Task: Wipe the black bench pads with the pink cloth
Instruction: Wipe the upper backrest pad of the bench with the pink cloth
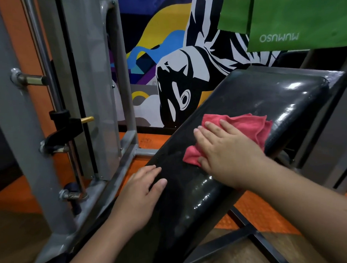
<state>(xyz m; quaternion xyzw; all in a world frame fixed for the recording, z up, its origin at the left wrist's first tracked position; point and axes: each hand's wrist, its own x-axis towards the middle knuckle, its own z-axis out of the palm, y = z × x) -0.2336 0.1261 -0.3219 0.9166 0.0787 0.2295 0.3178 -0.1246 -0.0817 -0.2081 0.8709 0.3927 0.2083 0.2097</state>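
The right hand pressed flat-fingered on the pink cloth mid-pad. The bench pad ran lengthwise up and away from it. The left hand rested open on the near edge.

Single head-worn view, wide-angle, looking forward and down, close over the bench pad
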